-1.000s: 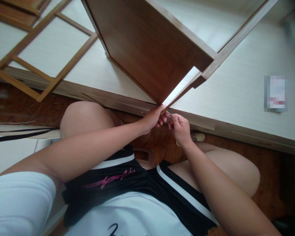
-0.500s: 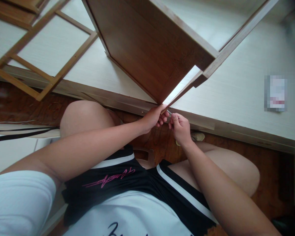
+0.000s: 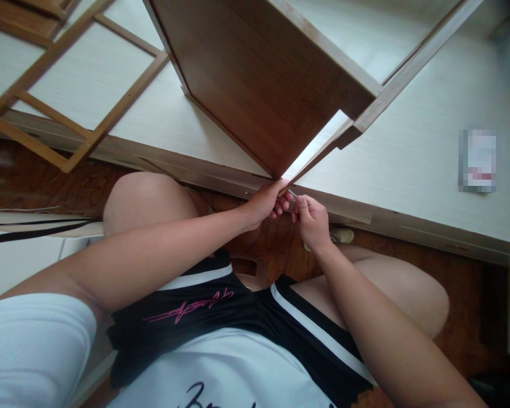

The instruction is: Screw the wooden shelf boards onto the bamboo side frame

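A brown wooden piece of furniture, with a broad panel [image 3: 259,85] and a frame leg [image 3: 323,156], stands tilted on the white surface. Its near corner reaches down to the surface's front edge. My left hand [image 3: 272,201] is closed around the low end of the leg. Just right of it, my right hand [image 3: 313,221] pinches a thin metal rod [image 3: 293,193], whose tip meets the wood by my left fingers. Most of the rod is hidden in my fingers, so its exact kind does not show.
A slatted wooden frame [image 3: 130,102] lies on the white tabletop [image 3: 408,164] at the left, its end jutting past the edge. A small blurred packet [image 3: 479,161] rests at the right. My knees are under the table's front edge, above a brown wooden floor [image 3: 276,249].
Both hands keep their hold in almost the same place. The view has shifted very slightly; the furniture's upper right part sits a touch farther right.
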{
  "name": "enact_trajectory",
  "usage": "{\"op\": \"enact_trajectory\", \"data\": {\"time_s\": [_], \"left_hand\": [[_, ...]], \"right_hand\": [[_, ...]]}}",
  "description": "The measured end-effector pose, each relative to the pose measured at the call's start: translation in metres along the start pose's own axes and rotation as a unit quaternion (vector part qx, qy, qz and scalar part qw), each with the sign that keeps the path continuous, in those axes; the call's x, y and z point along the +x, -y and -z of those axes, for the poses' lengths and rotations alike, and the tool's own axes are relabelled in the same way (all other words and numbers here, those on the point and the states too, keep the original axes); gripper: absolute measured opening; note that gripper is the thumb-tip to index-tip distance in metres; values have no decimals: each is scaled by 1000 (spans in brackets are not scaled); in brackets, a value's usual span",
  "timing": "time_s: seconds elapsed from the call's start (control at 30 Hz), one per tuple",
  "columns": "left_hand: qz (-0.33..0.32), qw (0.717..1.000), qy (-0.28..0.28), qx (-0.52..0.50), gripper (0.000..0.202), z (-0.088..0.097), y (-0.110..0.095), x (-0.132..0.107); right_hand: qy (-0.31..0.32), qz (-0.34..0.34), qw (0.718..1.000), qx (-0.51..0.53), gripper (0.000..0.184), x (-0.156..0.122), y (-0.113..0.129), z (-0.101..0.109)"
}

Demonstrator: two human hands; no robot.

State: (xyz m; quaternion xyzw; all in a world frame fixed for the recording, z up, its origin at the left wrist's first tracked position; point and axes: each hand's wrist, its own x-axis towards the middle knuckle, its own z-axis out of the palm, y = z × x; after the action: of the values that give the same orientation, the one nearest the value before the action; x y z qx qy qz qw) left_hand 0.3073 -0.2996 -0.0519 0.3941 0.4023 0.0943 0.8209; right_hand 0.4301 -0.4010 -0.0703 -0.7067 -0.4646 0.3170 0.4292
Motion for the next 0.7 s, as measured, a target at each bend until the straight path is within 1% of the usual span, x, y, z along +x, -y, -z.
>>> {"op": "enact_trajectory", "data": {"time_s": [0.13, 0.27, 0.37, 0.43, 0.5, 0.6, 0.7], "left_hand": [[-3, 1000, 3, 0, 49, 1, 1, 1], [2, 1000, -1, 5, 50, 1, 1, 1], [5, 1000, 4, 5, 49, 1, 2, 1], [3, 1000, 9, 1, 48, 2, 2, 2], [0, 1000, 12, -3, 47, 2, 2, 2], [-2, 1000, 12, -2, 47, 2, 2, 2], [-3, 1000, 14, -1, 47, 2, 1, 2]], "right_hand": [[-4, 27, 999, -45, 47, 0, -1, 2], [-27, 60, 991, -113, 43, 1, -3, 4], [-40, 69, 989, -125, 41, 2, -5, 4], [-37, 66, 990, -118, 42, 2, -4, 4], [-25, 52, 994, -89, 46, 2, -3, 3], [0, 1, 1000, 9, 50, 2, 0, 1], [33, -69, 988, 133, 51, 3, 0, -1]]}}
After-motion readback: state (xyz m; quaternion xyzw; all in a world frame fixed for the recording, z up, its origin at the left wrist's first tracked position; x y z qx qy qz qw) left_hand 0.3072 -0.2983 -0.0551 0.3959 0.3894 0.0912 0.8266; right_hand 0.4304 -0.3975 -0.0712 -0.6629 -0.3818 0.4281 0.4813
